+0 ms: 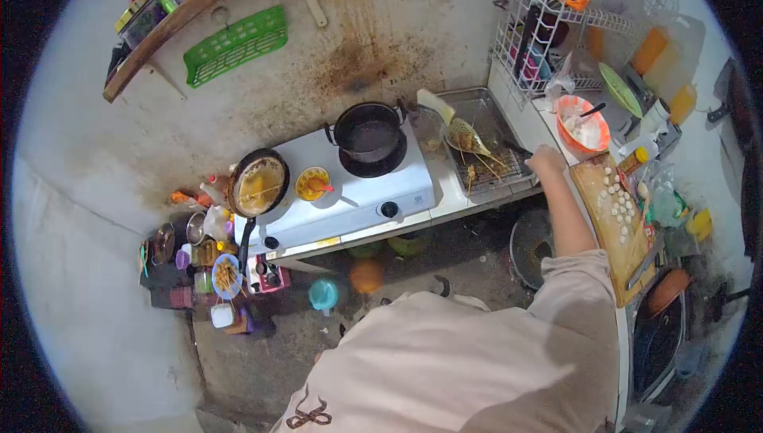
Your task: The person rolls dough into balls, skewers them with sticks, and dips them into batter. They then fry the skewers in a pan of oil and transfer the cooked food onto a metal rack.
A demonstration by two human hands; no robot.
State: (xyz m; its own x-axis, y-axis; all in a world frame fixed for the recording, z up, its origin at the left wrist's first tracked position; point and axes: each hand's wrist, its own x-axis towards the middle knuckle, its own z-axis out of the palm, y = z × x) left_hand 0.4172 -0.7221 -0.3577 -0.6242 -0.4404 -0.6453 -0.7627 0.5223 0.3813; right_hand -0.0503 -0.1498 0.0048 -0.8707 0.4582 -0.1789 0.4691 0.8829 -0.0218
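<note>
A home kitchen: gas stove, pots, dish rack

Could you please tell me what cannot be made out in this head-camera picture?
- Left hand: hidden below the person's shirt.
- Right hand: whether it grips the dark handle beside it is too small to tell.
- Black pot: contents too dark.
- White balls on the cutting board: too small to identify.

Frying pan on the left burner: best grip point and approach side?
Take the frying pan by its long dark handle, coming from the front edge of the stove. The handle juts out over that edge, clear of the pan's contents.
</note>
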